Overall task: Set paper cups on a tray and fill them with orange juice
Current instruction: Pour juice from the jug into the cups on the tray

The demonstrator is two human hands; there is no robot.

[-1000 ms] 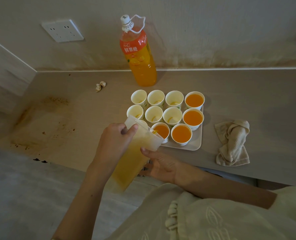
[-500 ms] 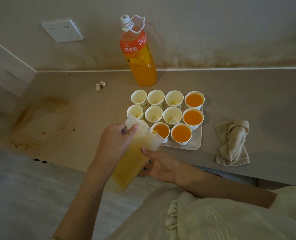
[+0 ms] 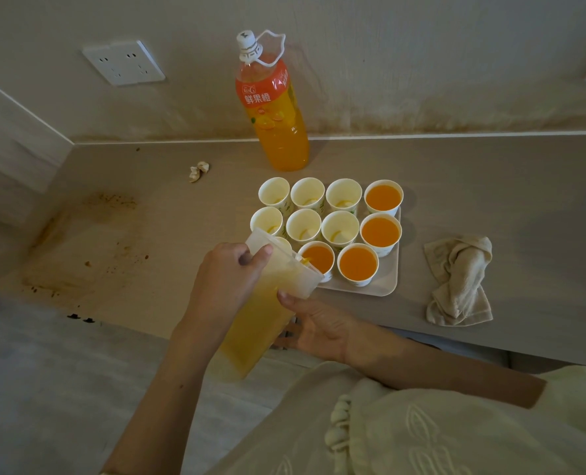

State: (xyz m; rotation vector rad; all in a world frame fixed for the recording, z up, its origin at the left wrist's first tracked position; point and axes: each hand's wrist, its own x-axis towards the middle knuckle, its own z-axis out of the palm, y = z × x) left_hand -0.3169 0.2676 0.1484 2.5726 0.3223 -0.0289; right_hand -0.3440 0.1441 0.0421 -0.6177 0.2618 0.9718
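A white tray (image 3: 384, 290) on the counter carries several paper cups in three rows. Two cups in the right column (image 3: 383, 197) (image 3: 380, 231) and one front cup (image 3: 358, 265) hold orange juice. My left hand (image 3: 226, 279) grips a translucent pitcher (image 3: 260, 323) of juice near its rim. The pitcher is tilted with its spout over another front cup (image 3: 319, 258), which is orange inside. My right hand (image 3: 314, 329) supports the pitcher from below, thumb against its side. The other cups (image 3: 303, 225) look nearly empty, and the pitcher partly hides the front-left one.
A tall orange juice bottle (image 3: 274, 125) with a white cap stands against the back wall behind the tray. A crumpled beige cloth (image 3: 459, 282) lies right of the tray. A small paper wad (image 3: 199, 171) and brown stains (image 3: 89, 258) mark the counter's left. A wall socket (image 3: 124, 63) sits upper left.
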